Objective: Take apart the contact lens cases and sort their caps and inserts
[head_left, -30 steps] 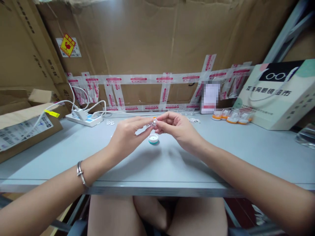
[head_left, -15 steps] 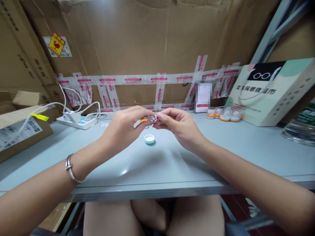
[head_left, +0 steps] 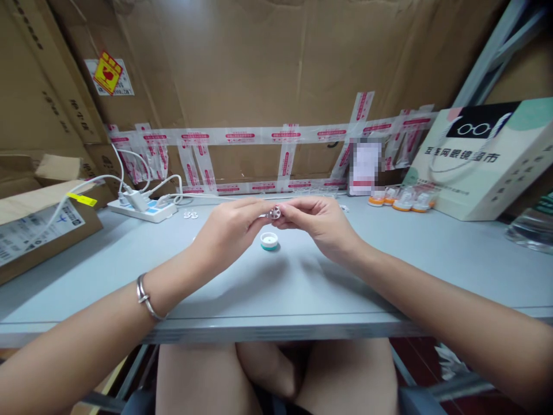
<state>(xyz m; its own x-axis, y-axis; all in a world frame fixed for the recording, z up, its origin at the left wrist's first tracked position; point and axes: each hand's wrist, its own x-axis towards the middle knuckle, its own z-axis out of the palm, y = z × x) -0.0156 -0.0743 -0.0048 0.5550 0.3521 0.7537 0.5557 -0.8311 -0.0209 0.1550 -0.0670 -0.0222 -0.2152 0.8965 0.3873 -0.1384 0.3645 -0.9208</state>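
Observation:
Over the table, my left hand (head_left: 231,227) is closed around a small clear plastic part with a white spoked wheel (head_left: 275,212) at its end. The rest of that part is hidden by my fingers. From the other side my right hand (head_left: 317,222) pinches at the wheel end, thumb against forefinger. Below my fingertips, a round white cap with a teal base (head_left: 269,241) stands on the table, its hollow side up. Several small white pieces (head_left: 190,215) lie to the left of my hands.
A white power strip (head_left: 142,210) with cables and an open cardboard box (head_left: 47,225) are at the left. Several clear parts with orange bases (head_left: 401,199) stand at the back right, near a phone (head_left: 363,167), a paper bag (head_left: 470,161) and a clear bottle (head_left: 533,225).
My left hand has turned over the part, so the orange area seen before is covered. Both hands stay together at the wheel. The whole view has shifted slightly.

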